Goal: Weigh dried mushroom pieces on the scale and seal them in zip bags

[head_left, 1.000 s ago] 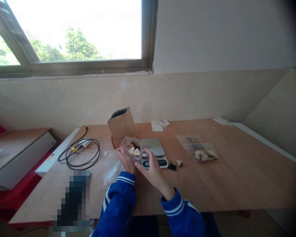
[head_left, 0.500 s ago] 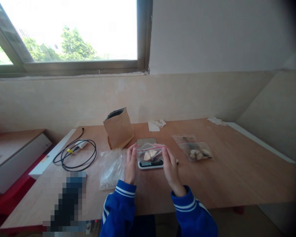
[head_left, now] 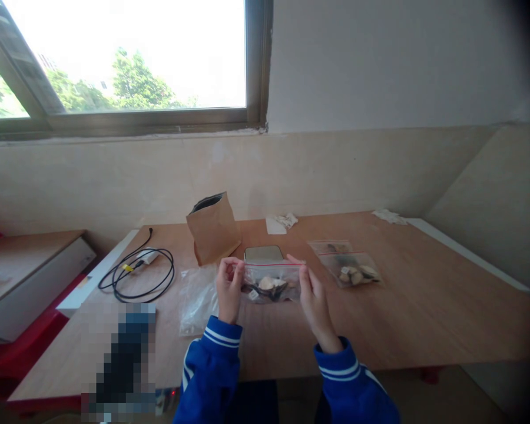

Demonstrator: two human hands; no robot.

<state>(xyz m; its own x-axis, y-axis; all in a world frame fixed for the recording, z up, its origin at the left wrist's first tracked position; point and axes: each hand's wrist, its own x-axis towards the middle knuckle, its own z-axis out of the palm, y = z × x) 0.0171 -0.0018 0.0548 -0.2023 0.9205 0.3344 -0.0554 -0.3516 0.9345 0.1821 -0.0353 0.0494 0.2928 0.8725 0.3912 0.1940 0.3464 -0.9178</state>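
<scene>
A clear zip bag (head_left: 271, 285) with a red seal line hangs between my hands, stretched taut along its top edge. Pale and dark dried slices and a small white packet show inside it. My left hand (head_left: 230, 288) pinches the left end of the seal. At the right end, my right hand (head_left: 312, 297) grips the other corner, thumb in front. Just behind the bag lies a kitchen scale (head_left: 263, 254), its front part hidden by the bag. To the left of my left hand is a stack of clear plastic bags (head_left: 198, 303).
A brown paper bag (head_left: 214, 229) stands open behind my left hand. Two filled zip bags (head_left: 357, 271) lie on the right. A coiled black cable (head_left: 115, 282) with a white adapter is on the left. Crumpled tissue (head_left: 286, 221) rests near the wall. A blurred patch covers the front left.
My hands have moved slightly apart and drawn the zip bag toward me. Its top edge is now straighter, and more of its contents show. The scale's front is now covered.
</scene>
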